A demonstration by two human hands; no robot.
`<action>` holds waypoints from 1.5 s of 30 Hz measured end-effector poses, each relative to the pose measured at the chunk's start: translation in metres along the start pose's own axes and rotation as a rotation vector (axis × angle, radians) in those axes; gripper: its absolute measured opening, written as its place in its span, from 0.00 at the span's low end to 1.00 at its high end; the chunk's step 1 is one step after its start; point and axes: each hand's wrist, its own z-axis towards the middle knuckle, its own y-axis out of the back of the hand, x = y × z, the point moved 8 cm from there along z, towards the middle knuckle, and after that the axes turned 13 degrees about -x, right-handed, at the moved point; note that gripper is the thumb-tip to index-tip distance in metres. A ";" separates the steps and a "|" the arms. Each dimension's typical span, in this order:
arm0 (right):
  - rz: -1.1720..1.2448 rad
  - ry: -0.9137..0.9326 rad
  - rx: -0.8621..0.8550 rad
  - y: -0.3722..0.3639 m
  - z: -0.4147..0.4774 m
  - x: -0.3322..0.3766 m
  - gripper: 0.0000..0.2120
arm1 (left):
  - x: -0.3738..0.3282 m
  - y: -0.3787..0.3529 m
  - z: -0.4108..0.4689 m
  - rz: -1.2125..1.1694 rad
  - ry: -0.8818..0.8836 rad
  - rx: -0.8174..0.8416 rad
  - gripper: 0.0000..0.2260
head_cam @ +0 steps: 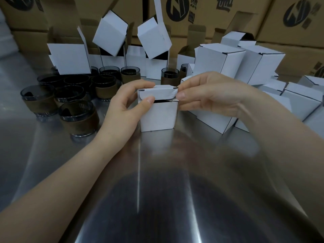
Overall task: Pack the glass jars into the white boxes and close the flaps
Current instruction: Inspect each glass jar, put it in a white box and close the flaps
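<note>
1. Standing upright on the reflective brushed-metal surface (157, 172), a small white cardboard box (158, 114) sits centre frame between both hands.
2. Left hand (126, 106): clasps the box's left side, thumb tip pressed on the curved top flap (157, 92), fingers curled over the upper left corner.
3. Right hand (206, 95): pinches the flap's right end at the box's upper right corner, thumb below, forefinger above.
4. Flap is bent down but not tucked; a dark slit shows between it and the front wall. Contents of the box cannot be seen.
5. Left of the box, near the left hand: a cluster of smoky glass jars with brown sleeve bands (78, 118), upright on the surface, dark inside. More jars stand in a row behind, just in front of the open boxes.
6. Behind: open white boxes with raised flaps (70, 58); two more white boxes (110, 32) sit tilted atop the row.
7. Right of the box: a pile of closed white boxes (219, 62), some upright, some lying on their sides, touching one another, close beside the right hand.
8. Back wall: stacked brown corrugated cartons (228, 14) printed with a round black logo and black characters; blurred and cut off, not readable.
9. White boxes carry no visible print.
</note>
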 end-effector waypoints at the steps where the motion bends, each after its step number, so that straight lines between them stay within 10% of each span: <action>1: 0.008 0.010 -0.033 0.001 0.001 -0.001 0.14 | 0.000 0.000 0.000 0.005 0.008 -0.006 0.11; 5: -0.016 0.074 -0.165 -0.001 0.004 -0.002 0.02 | 0.000 0.000 -0.001 0.014 0.022 -0.006 0.10; 45: -0.212 0.101 -0.220 0.005 0.000 0.004 0.04 | -0.001 -0.002 0.001 0.131 -0.057 0.026 0.09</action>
